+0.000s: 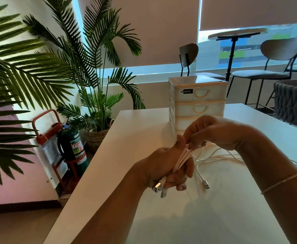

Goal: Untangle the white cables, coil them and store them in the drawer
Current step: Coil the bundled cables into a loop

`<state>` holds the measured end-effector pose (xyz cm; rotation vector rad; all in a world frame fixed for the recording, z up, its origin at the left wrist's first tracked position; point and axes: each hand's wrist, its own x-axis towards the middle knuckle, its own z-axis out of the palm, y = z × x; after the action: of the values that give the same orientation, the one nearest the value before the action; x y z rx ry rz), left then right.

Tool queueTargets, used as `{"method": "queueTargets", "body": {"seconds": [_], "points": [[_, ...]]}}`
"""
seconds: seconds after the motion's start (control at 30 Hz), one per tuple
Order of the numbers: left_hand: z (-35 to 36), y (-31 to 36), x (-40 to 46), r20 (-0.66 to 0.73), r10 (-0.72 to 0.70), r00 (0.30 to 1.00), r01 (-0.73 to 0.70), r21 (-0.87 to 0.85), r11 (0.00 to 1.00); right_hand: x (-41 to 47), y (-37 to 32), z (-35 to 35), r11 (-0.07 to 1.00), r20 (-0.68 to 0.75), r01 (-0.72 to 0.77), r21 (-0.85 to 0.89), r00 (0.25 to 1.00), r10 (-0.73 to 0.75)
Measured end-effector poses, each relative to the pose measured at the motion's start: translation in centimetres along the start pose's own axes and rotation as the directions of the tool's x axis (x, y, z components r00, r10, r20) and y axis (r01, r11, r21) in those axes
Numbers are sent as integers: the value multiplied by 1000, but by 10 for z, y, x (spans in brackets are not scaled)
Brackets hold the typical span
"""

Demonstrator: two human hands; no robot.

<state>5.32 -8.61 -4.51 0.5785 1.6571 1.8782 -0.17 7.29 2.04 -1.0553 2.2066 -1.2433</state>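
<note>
Above the table (119, 173), both hands, left (163, 166) and right (212, 131), grip white cables (181, 161).

palm plant (95, 71) | fire extinguisher (72, 143) | chairs (276, 55) | round table (235, 32)

White cables (181, 160), cream drawer unit (198, 101) (black label), white table (144, 131).

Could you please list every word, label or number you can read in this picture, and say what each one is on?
"abox": black sticker on the top drawer front of the white drawer unit; the small mark before it is too small to read.
"FIRE": label on the green fire extinguisher; the word is cut off by the table edge, and the smaller print on that label is too blurred to read.
Nothing else is legible.
</note>
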Motion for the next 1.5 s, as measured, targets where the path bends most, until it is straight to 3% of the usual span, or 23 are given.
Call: {"method": "queueTargets", "body": {"seconds": [0.3,0.47,0.63,0.7,0.77,1.0,1.07,1.2,1.37,1.5], "points": [[5,-1,0,-31,-30,999,32,71,997,1,-10,-5,982,46,-105,-154,993,113],[1,0,-3,9,57,998,-57,43,997,2,-12,-7,969,43,-87,-231,994,99],[1,5,-6,49,153,987,-149,-76,986,3,-10,12,991,-140,20,-133,989,-39],[3,5,-5,67,178,982,-170,-106,980,8,-9,26,961,-323,-4,-275,942,-88],[4,5,-5,80,195,978,-184,-124,975,11,-8,36,924,-414,-6,-382,895,-165],[6,4,-2,3,117,993,-116,-124,986,17,-11,28,867,-439,-120,-484,890,-122],[5,5,-2,13,113,994,-110,-128,986,22,-10,27,903,-442,-154,-402,896,-43],[0,7,-3,108,206,973,-188,-159,969,27,-7,35,983,-338,-180,-18,927,164],[-5,10,-4,192,327,925,-279,-240,930,23,-9,47,946,-250,-79,314,954,163],[-9,6,-3,230,427,875,-357,-291,888,22,-6,57,915,-229,-27,403,965,129]]}}
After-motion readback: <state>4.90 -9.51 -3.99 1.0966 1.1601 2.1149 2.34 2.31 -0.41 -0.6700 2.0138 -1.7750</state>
